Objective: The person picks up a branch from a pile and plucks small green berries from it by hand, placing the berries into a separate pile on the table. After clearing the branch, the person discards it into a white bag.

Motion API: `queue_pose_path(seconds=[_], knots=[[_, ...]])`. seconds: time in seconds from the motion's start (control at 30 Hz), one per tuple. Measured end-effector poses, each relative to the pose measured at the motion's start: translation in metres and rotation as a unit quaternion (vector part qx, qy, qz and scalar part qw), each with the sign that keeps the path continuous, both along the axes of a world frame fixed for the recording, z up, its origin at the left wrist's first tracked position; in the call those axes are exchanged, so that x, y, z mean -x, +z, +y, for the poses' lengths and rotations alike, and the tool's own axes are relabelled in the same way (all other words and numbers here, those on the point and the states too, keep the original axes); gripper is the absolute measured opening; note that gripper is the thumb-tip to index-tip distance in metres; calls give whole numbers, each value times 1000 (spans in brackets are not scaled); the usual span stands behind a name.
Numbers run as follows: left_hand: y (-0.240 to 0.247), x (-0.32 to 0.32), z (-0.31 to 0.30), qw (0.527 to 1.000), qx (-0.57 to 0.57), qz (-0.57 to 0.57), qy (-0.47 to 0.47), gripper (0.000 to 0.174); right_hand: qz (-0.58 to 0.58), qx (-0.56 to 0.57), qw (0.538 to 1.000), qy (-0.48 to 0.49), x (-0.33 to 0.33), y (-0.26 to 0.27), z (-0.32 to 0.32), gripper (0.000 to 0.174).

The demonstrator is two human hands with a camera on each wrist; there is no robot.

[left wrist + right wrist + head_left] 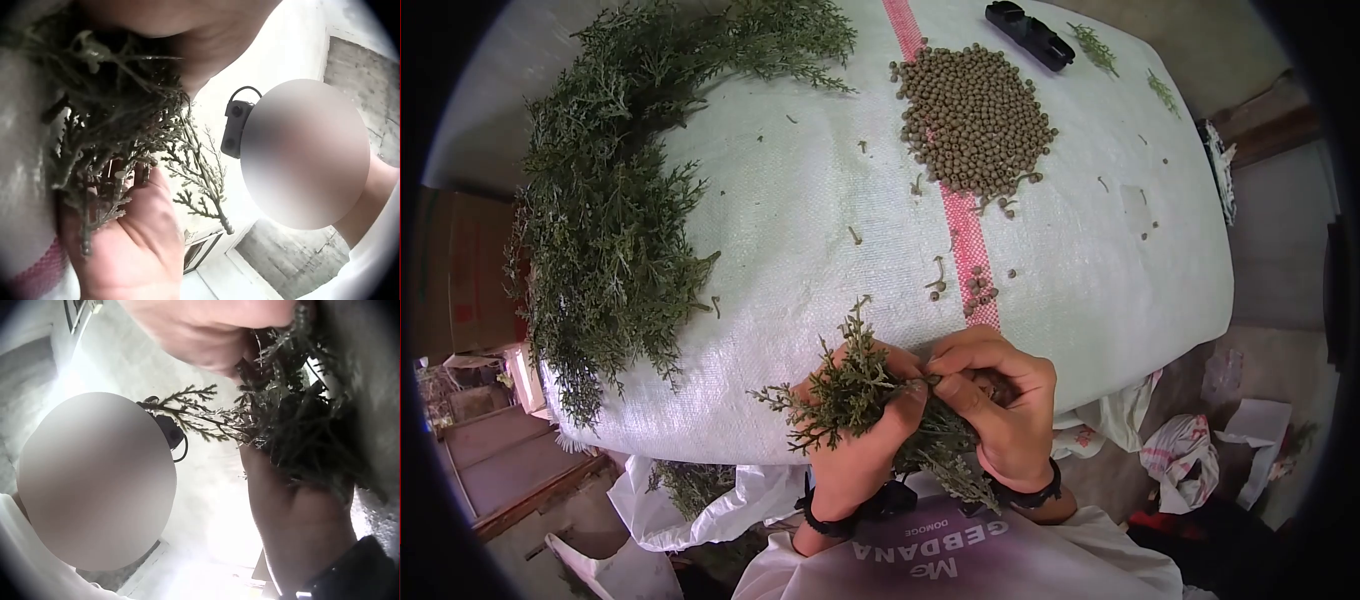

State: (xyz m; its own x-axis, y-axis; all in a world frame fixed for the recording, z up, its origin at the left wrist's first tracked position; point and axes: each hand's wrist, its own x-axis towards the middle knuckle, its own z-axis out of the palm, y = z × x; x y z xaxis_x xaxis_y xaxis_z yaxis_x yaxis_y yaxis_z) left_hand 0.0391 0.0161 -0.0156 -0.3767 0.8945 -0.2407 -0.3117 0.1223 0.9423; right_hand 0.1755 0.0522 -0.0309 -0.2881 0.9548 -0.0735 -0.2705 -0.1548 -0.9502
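A bunch of green evergreen sprigs (840,385) is gripped by my left hand (855,460), its leafy tips fanning out to the left and below. Close against it, my right hand (1015,420) has thumb and forefinger pinched together at a small round cone beside the sprigs. Brown round cones (997,386) show inside its curled fingers. In the left wrist view the right palm (137,244) lies under the hanging foliage (119,119). The right wrist view has dark foliage (306,431) covering most of the left hand's fingers.
Both hands are over the near edge of a stuffed white woven sack (800,230). A heap of brown cones (975,120) sits at its far middle, with a few loose cones (978,290) nearer. Cut evergreen branches (615,230) line the left; a black object (1030,35) lies far right.
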Motion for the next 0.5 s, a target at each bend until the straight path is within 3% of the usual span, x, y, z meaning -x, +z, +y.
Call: queue_pose_path(seconds=[0.1,0.4,0.5], knots=[[2,1,0,1000,13,13,-11,12,-2,45,999,-2,0,4,-1,11],[-4,3,-3,1000,-17,-14,-21,17,-36,30,999,-2,1,11,-1,7],[-1,8,1,994,-23,-100,-24,24,26,-103,993,-49,-2,13,7,17]])
